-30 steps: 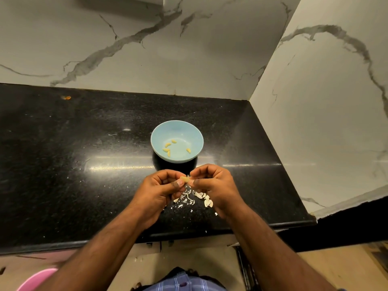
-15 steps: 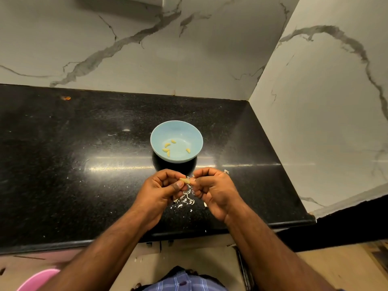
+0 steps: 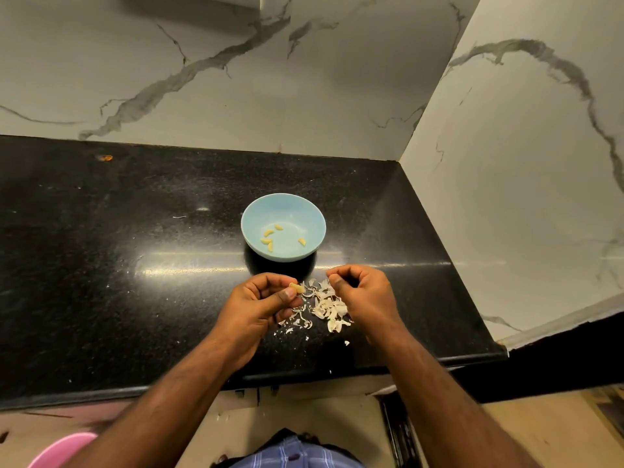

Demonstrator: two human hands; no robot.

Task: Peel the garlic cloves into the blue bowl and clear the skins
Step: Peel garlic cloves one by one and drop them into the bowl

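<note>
Pale yellow, the garlic clove [image 3: 297, 288] sits pinched at the left hand [image 3: 260, 307] fingertips, just short of the blue bowl [image 3: 283, 204]. Right hand [image 3: 366, 295] apart, fingers curled; contents unclear. Small, light, likely slippery: pinch its sides.

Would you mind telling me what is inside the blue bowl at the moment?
Five peeled garlic cloves lie in the blue bowl, four grouped on the left and one apart on the right. No skins show inside. The whole inside is in view.
</note>
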